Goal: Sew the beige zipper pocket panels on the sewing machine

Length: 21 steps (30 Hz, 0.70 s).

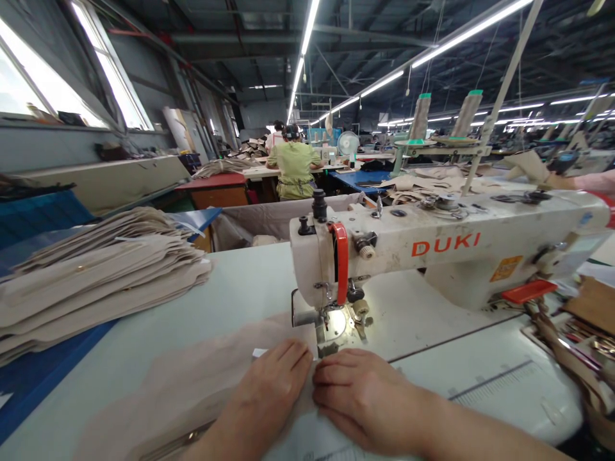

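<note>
A beige fabric piece lies on the pale sewing table, its right edge close to the presser foot of the white sewing machine. Near its lower part a zipper shows, partly covered by my left forearm. My left hand is closed over the fabric's right edge, fingers together. Beside it, my right hand has its fingers curled in at the same edge, just in front of the lit needle plate. Both sets of fingertips are partly hidden. A small white tab pokes out by my left hand.
A tall stack of beige fabric pieces lies on the left over a blue surface. Thread cones stand behind the machine. A red lever and a tray of small tools are at right. A co-worker sits ahead.
</note>
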Motion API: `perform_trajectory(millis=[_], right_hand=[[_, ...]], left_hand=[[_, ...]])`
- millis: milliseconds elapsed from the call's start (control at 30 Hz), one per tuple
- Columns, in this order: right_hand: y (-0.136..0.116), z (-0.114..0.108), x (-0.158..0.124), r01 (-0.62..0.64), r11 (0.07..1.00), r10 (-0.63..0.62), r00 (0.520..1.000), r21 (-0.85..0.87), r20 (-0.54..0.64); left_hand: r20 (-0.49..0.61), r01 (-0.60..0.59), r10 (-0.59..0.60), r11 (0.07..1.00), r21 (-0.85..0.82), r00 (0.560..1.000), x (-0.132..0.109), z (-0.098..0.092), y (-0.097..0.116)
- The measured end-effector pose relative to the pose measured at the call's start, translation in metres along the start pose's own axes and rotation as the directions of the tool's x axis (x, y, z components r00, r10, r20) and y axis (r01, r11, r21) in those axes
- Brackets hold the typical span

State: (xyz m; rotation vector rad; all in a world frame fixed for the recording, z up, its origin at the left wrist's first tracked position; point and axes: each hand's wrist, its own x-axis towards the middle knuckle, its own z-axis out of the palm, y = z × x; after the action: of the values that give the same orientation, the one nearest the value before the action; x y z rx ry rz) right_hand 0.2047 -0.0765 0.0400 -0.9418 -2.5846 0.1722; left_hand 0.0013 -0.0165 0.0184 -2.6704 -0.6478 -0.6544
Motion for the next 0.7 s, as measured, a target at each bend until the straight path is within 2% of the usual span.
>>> perform_trajectory(millis=[167, 400, 700], right_hand=[[0.004, 0.001, -0.002, -0.004, 1.0, 0.006, 0.998, 0.021, -0.065], [0.014, 0.008, 0.001, -0.111, 0.993, 0.103, 0.98, -0.037, -0.172], [0.012, 0.006, 0.007, -0.205, 0.974, 0.196, 0.976, -0.101, -0.093]], left_hand=[[0.054, -0.01, 0.01, 1.0, 0.006, 0.998, 0.003, -0.005, 0.001], [0.226, -0.004, -0.003, 0.999, 0.034, 0.974, 0.005, -0.011, 0.005], [0.184, -0.041, 0.036, 0.999, 0.022, 0.982, -0.003, -0.006, 0.001]])
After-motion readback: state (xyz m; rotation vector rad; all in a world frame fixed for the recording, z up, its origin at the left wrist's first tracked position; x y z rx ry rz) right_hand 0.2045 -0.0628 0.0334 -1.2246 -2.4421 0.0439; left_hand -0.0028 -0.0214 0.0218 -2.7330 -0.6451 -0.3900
